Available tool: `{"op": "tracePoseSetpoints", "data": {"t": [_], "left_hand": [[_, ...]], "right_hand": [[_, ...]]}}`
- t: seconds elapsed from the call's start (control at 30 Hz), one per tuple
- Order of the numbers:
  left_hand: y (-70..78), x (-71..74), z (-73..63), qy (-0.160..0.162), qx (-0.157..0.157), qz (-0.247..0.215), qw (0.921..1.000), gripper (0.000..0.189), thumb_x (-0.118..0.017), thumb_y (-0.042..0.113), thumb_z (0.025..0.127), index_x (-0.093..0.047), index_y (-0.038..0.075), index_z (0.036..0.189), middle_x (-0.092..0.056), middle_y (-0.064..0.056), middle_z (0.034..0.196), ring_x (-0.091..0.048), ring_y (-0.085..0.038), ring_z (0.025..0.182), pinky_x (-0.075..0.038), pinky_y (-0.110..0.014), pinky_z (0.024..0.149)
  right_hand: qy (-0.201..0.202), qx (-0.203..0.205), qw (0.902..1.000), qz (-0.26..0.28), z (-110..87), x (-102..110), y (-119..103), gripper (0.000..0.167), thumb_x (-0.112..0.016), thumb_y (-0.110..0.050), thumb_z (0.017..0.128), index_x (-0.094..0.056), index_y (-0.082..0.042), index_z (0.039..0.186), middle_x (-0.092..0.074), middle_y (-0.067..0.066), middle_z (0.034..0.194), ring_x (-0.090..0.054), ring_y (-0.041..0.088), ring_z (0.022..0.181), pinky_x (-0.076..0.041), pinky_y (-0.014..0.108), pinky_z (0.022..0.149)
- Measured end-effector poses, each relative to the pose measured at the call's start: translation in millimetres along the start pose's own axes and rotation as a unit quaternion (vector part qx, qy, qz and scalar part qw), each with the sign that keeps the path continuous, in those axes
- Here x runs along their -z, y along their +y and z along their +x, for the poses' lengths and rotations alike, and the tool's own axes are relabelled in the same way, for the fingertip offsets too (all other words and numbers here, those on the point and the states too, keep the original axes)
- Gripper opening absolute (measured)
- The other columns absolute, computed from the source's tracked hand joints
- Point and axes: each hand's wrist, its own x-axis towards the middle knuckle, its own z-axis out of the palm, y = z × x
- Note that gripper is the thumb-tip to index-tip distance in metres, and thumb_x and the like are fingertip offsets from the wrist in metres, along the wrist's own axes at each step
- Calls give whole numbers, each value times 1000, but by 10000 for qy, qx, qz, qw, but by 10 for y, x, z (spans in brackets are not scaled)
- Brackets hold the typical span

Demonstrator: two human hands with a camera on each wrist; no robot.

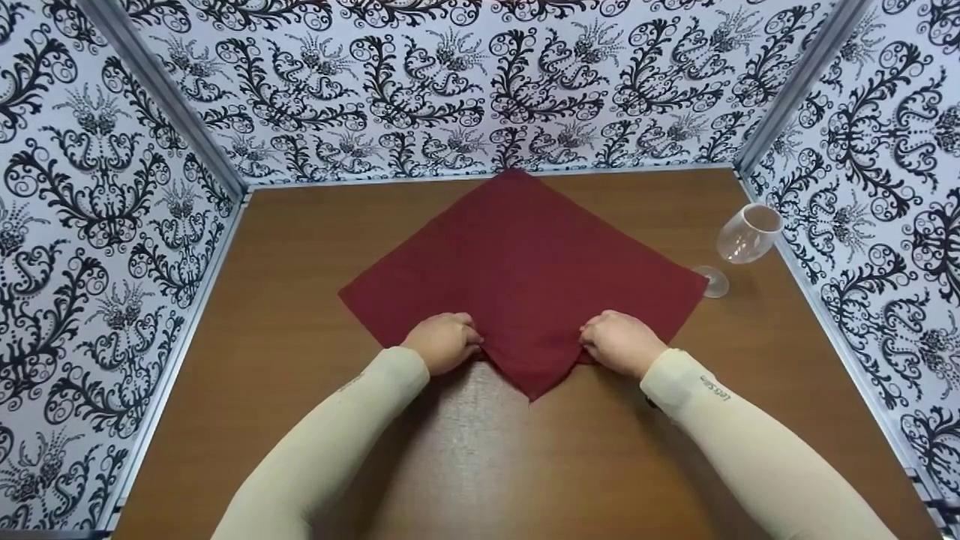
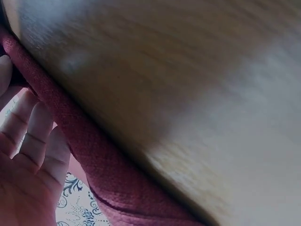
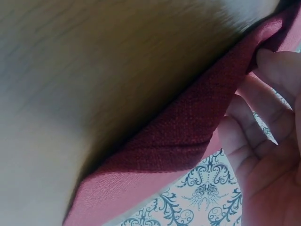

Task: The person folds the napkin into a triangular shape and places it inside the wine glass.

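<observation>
A dark red cloth napkin lies spread like a diamond on the brown table, one corner pointing at me. Left of that near corner, my left hand pinches the napkin's edge; the right hand does the same on the other side. Between them the near corner droops toward the front. Seen from the left wrist, the thumb and fingers are at a folded edge of the cloth. In the right wrist view, a thumb presses at the turned-under cloth edge.
A clear wine glass stands at the right, and the napkin's right corner overlaps its foot in the head view. Walls with black scroll patterns enclose the table at the back and both sides, with metal rails along their edges.
</observation>
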Motion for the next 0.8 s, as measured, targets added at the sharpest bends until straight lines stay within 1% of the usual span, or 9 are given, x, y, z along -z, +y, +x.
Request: {"op": "tracePoseSetpoints", "data": {"t": [0.1, 0.2, 0.4, 0.5, 0.57, 0.63, 0.7, 0.77, 0.8], "left_hand": [[-25, 38, 24, 43, 13, 102, 9999, 19, -68, 23, 103, -84, 23, 114, -73, 0, 112, -72, -22, 106, -58, -42, 97], [-70, 79, 67, 164, 155, 177, 9996, 20, -67, 21, 103, -83, 22, 114, -74, -1, 113, -72, -24, 107, -58, -44, 97], [-139, 162, 189, 432, 752, 281, 9958, 22, -65, 19, 104, -83, 23, 116, -75, -1, 111, -73, -25, 106, -60, -44, 94], [-127, 172, 248, 539, 1061, 443, 9919, 22, -64, 19, 105, -84, 23, 115, -74, -3, 107, -74, -27, 102, -62, -45, 90], [-109, 169, 283, 560, 1235, 473, 9896, 21, -65, 20, 105, -83, 21, 116, -74, -4, 108, -74, -29, 101, -62, -47, 88], [-90, 157, 314, 505, 1332, 461, 9887, 22, -66, 21, 104, -80, 19, 121, -74, -6, 112, -74, -31, 103, -61, -48, 89], [-73, 134, 337, 335, 1320, 420, 9898, 29, -67, 24, 104, -74, 20, 132, -73, -6, 124, -72, -31, 112, -60, -49, 94], [-59, 105, 354, 102, 1242, 358, 9916, 38, -66, 25, 105, -67, 22, 143, -68, -6, 139, -69, -30, 124, -57, -48, 102], [-55, 87, 361, -26, 1200, 346, 9922, 43, -66, 26, 105, -64, 23, 147, -65, -6, 146, -66, -29, 130, -55, -47, 106]], "right_hand": [[196, -133, 9997, 13, 29, 11, 18, 16, -69, -2, 91, -73, -10, 77, -75, 3, 82, -69, 28, 79, -58, 43, 77], [252, -482, 9984, 123, 66, 46, 43, 17, -67, -2, 92, -66, -10, 77, -71, 6, 79, -68, 30, 78, -58, 46, 75], [216, -1309, 9903, 416, 199, 101, 113, 10, -64, -2, 94, -71, -9, 91, -77, 11, 92, -73, 32, 86, -60, 50, 80], [211, -1515, 9874, 402, 258, 89, 140, 10, -63, -3, 95, -71, -8, 96, -78, 13, 96, -74, 33, 89, -60, 51, 81], [136, -1550, 9869, 413, 289, 75, 148, 8, -64, -4, 96, -70, -8, 98, -78, 13, 98, -74, 34, 91, -60, 52, 82], [-4, -1462, 9882, 454, 316, 59, 146, 15, -64, -5, 97, -72, -8, 109, -78, 14, 111, -74, 34, 102, -59, 52, 90], [-220, -1300, 9904, 425, 333, 44, 141, 28, -65, -7, 98, -72, -9, 125, -76, 14, 126, -72, 34, 117, -57, 52, 99], [-444, -1130, 9920, 354, 336, 35, 137, 40, -66, -9, 100, -68, -11, 140, -68, 13, 142, -67, 34, 130, -54, 53, 107], [-540, -1055, 9925, 296, 334, 29, 136, 44, -66, -10, 100, -66, -12, 144, -65, 13, 148, -64, 33, 134, -52, 52, 110]]}}
